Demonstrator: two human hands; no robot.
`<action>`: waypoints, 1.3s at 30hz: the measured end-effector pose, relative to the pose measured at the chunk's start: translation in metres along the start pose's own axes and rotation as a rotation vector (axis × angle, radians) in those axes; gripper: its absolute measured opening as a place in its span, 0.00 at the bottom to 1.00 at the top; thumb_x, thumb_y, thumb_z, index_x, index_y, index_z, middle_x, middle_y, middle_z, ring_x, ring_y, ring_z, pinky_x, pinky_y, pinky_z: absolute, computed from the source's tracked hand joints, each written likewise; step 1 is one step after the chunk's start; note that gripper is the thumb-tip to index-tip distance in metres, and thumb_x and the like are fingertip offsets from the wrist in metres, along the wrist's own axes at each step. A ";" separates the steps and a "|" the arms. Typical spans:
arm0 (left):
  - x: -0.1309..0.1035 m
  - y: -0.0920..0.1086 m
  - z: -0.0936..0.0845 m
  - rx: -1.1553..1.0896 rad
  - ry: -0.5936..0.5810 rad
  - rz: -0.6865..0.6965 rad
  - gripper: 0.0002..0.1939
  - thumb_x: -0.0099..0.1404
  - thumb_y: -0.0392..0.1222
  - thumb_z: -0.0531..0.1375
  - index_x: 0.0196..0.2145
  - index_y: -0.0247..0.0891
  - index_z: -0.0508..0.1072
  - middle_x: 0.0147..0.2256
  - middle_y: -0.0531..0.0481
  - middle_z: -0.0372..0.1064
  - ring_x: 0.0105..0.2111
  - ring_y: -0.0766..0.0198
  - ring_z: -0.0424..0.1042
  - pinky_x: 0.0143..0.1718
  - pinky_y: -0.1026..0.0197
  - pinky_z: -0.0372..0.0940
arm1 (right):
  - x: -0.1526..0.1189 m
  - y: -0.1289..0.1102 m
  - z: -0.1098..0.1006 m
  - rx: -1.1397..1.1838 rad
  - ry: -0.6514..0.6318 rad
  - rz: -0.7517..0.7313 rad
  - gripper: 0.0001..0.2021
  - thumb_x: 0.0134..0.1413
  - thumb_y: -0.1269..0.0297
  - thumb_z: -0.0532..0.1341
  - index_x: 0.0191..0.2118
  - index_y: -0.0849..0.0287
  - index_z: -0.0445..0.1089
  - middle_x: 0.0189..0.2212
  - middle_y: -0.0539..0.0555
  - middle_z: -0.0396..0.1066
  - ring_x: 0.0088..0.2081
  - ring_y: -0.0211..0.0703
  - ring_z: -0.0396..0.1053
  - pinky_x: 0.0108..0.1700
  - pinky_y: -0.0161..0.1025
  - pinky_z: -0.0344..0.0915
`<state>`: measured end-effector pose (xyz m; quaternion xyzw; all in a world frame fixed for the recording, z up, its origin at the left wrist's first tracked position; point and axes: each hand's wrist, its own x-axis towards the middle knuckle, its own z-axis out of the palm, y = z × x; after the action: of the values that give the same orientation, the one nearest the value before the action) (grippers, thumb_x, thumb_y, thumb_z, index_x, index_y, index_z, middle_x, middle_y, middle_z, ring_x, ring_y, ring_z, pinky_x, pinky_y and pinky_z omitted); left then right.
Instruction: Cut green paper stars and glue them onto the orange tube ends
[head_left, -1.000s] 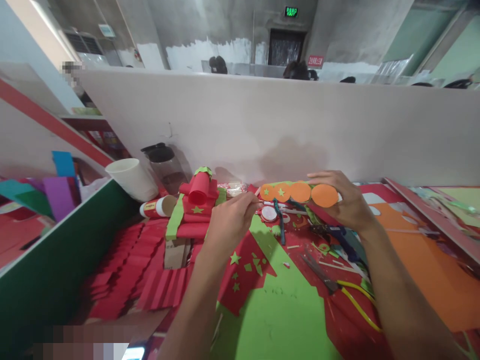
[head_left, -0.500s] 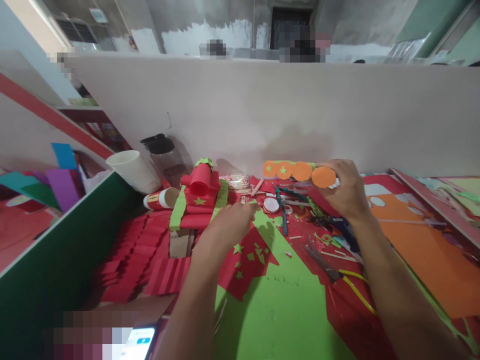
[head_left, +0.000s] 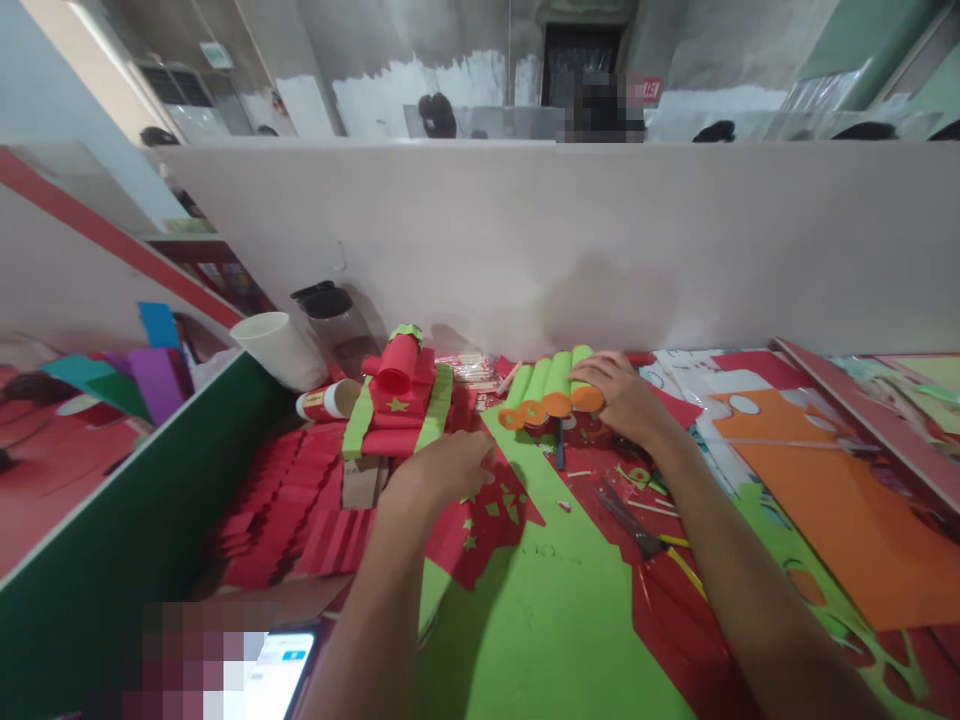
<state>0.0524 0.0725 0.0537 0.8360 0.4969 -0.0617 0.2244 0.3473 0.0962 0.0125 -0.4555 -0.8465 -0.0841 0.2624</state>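
Observation:
My right hand (head_left: 619, 400) grips the right end of a row of green paper rolls (head_left: 551, 378) capped with orange paper discs. The row sits low at the table's back, over the craft scraps. Left of it, my left hand (head_left: 450, 465) is closed, fingertips together, above a red paper sheet (head_left: 450, 555). Whatever it may pinch is too small to make out. Small green star cutouts (head_left: 469, 525) and green scraps (head_left: 512, 505) lie beside it on the red sheet. Behind that hand stands a red and green paper model tank (head_left: 397, 395) on a cardboard piece.
Folded red paper strips (head_left: 281, 500) lie left. A large green sheet (head_left: 555, 620) covers the front middle. Scissors (head_left: 637, 525) lie near my right forearm, orange sheets (head_left: 832, 510) farther right. A white cup (head_left: 277, 350), dark-lidded bottle (head_left: 334, 320) and phone (head_left: 281, 675) are left.
My right hand has brought the row of rolls down and leftward, turning it so the green lengths show. My left hand stays closed, a little lower in view. The camera view has shifted slightly.

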 end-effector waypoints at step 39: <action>-0.031 -0.011 0.038 -0.271 0.183 0.077 0.09 0.68 0.37 0.51 0.36 0.39 0.71 0.38 0.47 0.73 0.36 0.61 0.70 0.37 0.61 0.61 | -0.001 -0.021 -0.065 0.390 -0.288 0.189 0.21 0.64 0.62 0.57 0.61 0.43 0.65 0.56 0.54 0.70 0.53 0.52 0.71 0.54 0.51 0.67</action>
<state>0.0323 0.0353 0.0260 0.8188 0.4864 0.0910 0.2910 0.3544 0.0586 0.0691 -0.4805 -0.8291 0.1713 0.2289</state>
